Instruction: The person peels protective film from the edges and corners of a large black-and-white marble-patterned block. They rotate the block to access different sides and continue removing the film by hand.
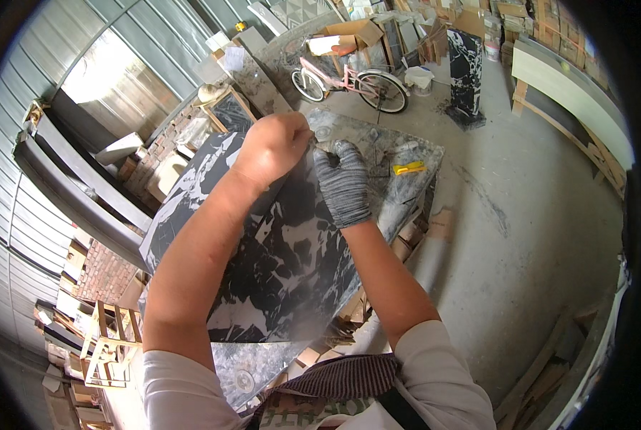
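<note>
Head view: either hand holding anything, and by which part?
Cannot tell. The bare left hand and gloved right hand curl close together by the black-and-white slab; anything between their fingertips is indistinct.

left fingers (300, 132) partly hidden, tabletop (424, 152) partly covered

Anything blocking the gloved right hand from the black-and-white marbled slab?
Nothing visible except the grey glove: the right hand is by the far end of the marbled slab, beside the bare left hand. The yellow tool lies rightward.
</note>
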`<state>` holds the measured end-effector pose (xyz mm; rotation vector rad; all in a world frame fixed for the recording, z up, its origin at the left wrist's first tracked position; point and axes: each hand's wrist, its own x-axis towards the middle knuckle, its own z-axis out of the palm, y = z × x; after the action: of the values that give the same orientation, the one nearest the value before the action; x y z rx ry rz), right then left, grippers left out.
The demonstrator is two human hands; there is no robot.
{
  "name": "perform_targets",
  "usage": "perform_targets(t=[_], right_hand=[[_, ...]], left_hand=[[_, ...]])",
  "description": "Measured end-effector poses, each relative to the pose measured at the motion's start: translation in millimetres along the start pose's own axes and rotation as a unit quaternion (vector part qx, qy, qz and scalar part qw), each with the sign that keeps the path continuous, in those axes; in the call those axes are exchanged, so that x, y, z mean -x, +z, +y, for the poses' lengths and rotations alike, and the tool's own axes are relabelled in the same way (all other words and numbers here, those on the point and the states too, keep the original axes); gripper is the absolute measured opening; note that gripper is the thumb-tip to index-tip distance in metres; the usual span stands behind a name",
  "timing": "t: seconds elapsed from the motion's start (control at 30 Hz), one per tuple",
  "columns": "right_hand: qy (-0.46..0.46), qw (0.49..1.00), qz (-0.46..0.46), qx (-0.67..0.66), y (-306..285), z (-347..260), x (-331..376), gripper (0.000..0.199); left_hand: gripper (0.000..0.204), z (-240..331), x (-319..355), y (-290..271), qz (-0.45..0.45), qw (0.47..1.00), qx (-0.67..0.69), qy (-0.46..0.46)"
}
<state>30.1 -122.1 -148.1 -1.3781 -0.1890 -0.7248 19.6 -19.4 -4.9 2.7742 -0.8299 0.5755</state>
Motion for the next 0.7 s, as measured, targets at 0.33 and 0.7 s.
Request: perform_targets(t=[0.33,0.7], right_hand=[[-0.009,1.0,0.003,0.014,0.4,-5.2,3.2,0.014],[-0.015,1.0,-0.017,0.02,-2.9,-13.6,4.8,0.012]], left_hand=[[0.012,0.5,1.0,-3.1,-0.022,0.999,0.02,-0.019],[0.011,-2.1,8.0,-5.9,-0.023,0.999,0.032,-0.014]])
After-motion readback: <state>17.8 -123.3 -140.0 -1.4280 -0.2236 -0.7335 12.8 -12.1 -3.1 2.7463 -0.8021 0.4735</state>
